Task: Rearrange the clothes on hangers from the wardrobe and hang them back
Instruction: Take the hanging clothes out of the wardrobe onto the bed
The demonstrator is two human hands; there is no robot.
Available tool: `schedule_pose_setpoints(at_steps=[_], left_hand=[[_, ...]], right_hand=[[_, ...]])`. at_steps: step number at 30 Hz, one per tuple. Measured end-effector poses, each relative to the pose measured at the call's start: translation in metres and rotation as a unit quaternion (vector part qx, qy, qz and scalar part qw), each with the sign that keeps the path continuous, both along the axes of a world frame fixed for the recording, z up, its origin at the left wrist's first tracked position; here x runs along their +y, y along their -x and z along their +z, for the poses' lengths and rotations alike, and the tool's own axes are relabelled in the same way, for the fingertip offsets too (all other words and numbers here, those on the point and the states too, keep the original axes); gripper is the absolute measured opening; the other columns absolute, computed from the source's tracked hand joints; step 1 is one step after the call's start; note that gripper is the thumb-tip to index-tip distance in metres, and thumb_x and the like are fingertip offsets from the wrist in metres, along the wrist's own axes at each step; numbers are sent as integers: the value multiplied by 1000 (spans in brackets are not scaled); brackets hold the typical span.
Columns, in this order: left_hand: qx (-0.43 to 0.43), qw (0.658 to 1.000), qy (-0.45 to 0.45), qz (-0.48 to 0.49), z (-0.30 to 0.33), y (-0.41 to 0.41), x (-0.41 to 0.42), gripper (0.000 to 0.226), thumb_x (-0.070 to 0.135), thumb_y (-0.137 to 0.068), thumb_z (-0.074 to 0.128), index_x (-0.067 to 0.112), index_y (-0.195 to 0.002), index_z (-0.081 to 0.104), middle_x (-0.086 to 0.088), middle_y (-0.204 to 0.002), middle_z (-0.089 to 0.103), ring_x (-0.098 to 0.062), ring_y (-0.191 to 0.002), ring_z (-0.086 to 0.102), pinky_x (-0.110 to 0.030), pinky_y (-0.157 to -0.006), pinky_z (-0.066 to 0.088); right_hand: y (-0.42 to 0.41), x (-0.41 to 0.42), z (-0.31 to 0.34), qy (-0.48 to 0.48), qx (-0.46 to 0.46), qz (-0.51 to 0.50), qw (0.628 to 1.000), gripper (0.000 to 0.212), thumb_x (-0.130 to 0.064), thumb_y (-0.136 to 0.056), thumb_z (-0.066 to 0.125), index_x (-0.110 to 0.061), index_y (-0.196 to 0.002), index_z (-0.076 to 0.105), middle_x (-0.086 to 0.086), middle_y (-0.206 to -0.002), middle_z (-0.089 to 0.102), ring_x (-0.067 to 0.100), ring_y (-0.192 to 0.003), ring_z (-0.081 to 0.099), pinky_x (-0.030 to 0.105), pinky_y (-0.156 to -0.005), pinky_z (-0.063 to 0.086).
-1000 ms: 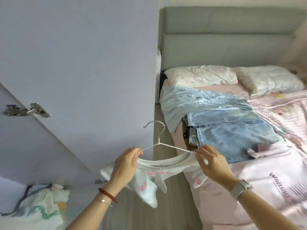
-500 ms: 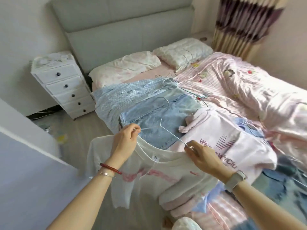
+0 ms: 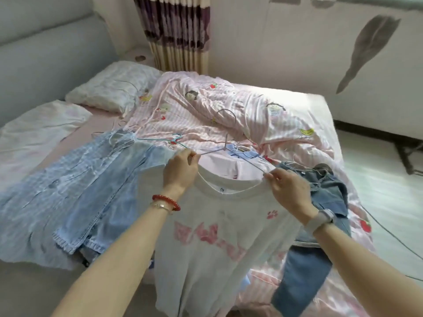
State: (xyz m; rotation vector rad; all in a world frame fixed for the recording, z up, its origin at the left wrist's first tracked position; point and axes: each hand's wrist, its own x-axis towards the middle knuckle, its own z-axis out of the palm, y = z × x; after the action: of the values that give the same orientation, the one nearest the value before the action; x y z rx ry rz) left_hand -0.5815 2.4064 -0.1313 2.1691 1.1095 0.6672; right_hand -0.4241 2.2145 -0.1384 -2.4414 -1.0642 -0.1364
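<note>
A white T-shirt (image 3: 212, 243) with pink print hangs on a thin wire hanger (image 3: 225, 143) held up over the bed's near edge. My left hand (image 3: 180, 170) pinches the shirt's left shoulder and the hanger's left arm. My right hand (image 3: 288, 191) pinches the right shoulder and the hanger's right arm. The hanger's hook points up, away from me. On the bed behind lie a light blue checked shirt (image 3: 41, 202), light denim (image 3: 103, 197), dark jeans (image 3: 320, 225) and a pink garment (image 3: 238, 165), several with wire hangers.
The bed carries a pink striped quilt (image 3: 229, 106) and two pillows (image 3: 112, 88) against a grey headboard (image 3: 45, 49). A striped curtain (image 3: 176, 33) hangs behind. White cabinets (image 3: 320, 53) line the right wall. Pale floor (image 3: 389, 191) lies to the right of the bed.
The view has swung from the wardrobe door round to the bed. Both hands have carried the white T-shirt on its hanger over the pile of clothes, keeping their grip.
</note>
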Motion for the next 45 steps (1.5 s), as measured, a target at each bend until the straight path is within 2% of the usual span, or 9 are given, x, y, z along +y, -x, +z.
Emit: schedule_pose_setpoints(at_steps=[6,9,12,16,26,30,38,41,45], left_hand=[[-42,987,-148,39,32,-73,16,17,18,-91,52,9,-98,65,-12,-100,62,-32,-98,54,-39,-89,32],[-6,981,-191,22,21,-94,23,34,14,-85,56,13,-119,60,-14,-120,57,-35,-113,49,-49,-99,28],[108,987,-113,-24,-12,-100,24,51,26,-92,46,22,-141,34,-8,-148,29,-27,-137,21,-46,-112,12],[252,967,13,-48,-76,-109,22,56,35,-96,36,29,-147,15,-1,-157,4,-23,-143,-1,-48,-115,4],[456,864,202,-61,-221,-128,20,58,40,-97,29,35,-147,0,1,-155,-15,-26,-142,-15,-52,-113,-3],[481,843,231,-72,-241,-126,23,60,40,-97,30,34,-147,-4,1,-155,-18,-27,-142,-16,-52,-112,-2],[401,901,157,-53,-215,-117,42,49,28,-98,34,24,-145,23,0,-154,15,-20,-141,13,-38,-110,22],[366,929,51,3,-191,-94,46,45,28,-94,34,18,-138,41,-3,-142,41,-20,-131,36,-37,-103,30],[313,944,-33,98,-151,-33,37,39,25,-85,44,10,-117,61,-9,-117,63,-27,-109,57,-44,-90,43]], right_hand=[[-44,28,30,-133,-43,-59,988,21,-21,-92,51,-4,-83,61,13,-79,65,29,-86,53,26,-69,21],[-77,47,24,-150,-27,-84,985,24,-22,-93,50,-4,-83,61,14,-82,65,29,-91,51,23,-65,14],[-114,73,8,-131,29,-97,986,28,-25,-95,46,-3,-87,61,16,-90,65,30,-98,50,27,-71,21],[-180,117,-30,-50,93,-121,987,33,-33,-96,39,-8,-99,60,17,-103,63,32,-109,47,39,-91,29],[-260,186,-200,206,183,-63,959,36,-31,-95,35,-9,-118,52,17,-129,50,30,-128,33,43,-102,23],[-258,184,-247,276,242,5,930,47,-28,-93,35,-15,-138,31,9,-148,29,25,-138,20,53,-109,15],[-202,200,-237,278,194,100,935,47,-25,-95,34,-12,-139,29,13,-152,19,30,-141,10,51,-110,14],[-154,204,-211,216,171,169,946,42,-24,-94,37,-9,-133,41,13,-145,34,32,-138,20,48,-110,17],[-70,194,-165,98,178,265,943,46,-28,-83,32,-5,-107,64,12,-112,64,36,-119,49,49,-98,36]])
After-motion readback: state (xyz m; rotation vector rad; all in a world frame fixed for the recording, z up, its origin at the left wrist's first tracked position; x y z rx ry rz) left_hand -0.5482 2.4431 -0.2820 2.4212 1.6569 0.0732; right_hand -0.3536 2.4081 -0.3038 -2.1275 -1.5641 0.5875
